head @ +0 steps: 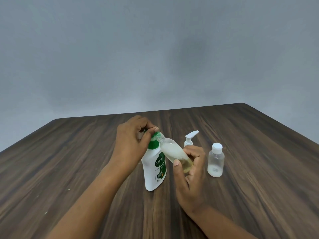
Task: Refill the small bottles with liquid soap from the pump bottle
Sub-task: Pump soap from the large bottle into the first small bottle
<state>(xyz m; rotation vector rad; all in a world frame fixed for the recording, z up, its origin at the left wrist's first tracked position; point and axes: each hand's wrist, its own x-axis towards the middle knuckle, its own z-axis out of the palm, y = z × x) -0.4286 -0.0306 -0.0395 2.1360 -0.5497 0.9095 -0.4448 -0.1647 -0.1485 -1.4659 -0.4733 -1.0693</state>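
A white and green pump bottle (154,171) stands on the wooden table (86,161) in the middle. My left hand (132,144) curls around its green pump head, fingers over the top. My right hand (189,173) grips a small clear bottle (174,153), uncapped and tilted, its open neck touching the pump nozzle. That bottle holds pale liquid and white foam. A second small clear bottle (215,160) with a white cap stands upright to the right, a little whitish liquid at its bottom.
A white pump dispenser top (189,138) shows behind my right hand; what it sits on is hidden. The table's far edge meets a grey wall (155,49). Bare tabletop extends to the left and the right.
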